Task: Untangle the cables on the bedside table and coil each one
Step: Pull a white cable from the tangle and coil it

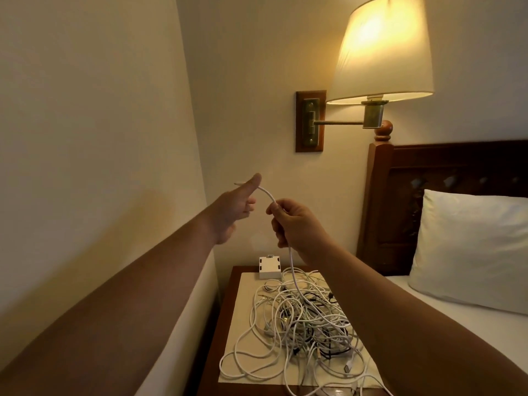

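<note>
A tangled heap of white and black cables (303, 324) lies on the bedside table (228, 315), spread over a pale mat. One white cable (292, 264) rises from the heap into my right hand (294, 224), whose curled fingers grip it. From there the cable arches left to my left hand (234, 207), which pinches it near its end between thumb and fingers. The cable's plug tip (238, 183) pokes out to the left of the thumb. Both hands are held up well above the table.
A small white box (270, 267) stands at the back of the table. A lit wall lamp (383, 50) on a swing arm hangs above. The wooden headboard (428, 201), a pillow (468, 247) and the bed are to the right. A wall runs along the left.
</note>
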